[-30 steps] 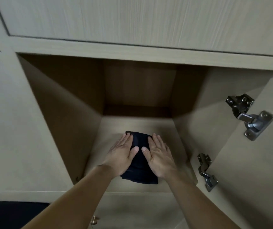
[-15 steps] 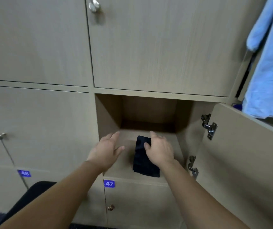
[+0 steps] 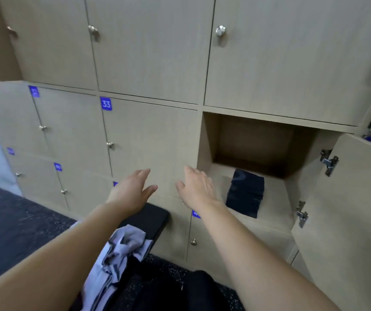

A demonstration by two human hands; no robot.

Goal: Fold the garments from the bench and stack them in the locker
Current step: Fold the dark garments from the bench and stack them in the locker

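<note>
My left hand [image 3: 133, 189] and right hand [image 3: 197, 187] hover open, empty; the folded dark garment [image 3: 245, 193] lies right, inside the locker [image 3: 209, 140].

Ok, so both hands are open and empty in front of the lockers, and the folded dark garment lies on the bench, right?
Not quite: the head view shows the folded dark garment lying inside the open locker, not on the bench. The rest holds: the left hand and right hand are open and empty in front of the lockers.
</note>
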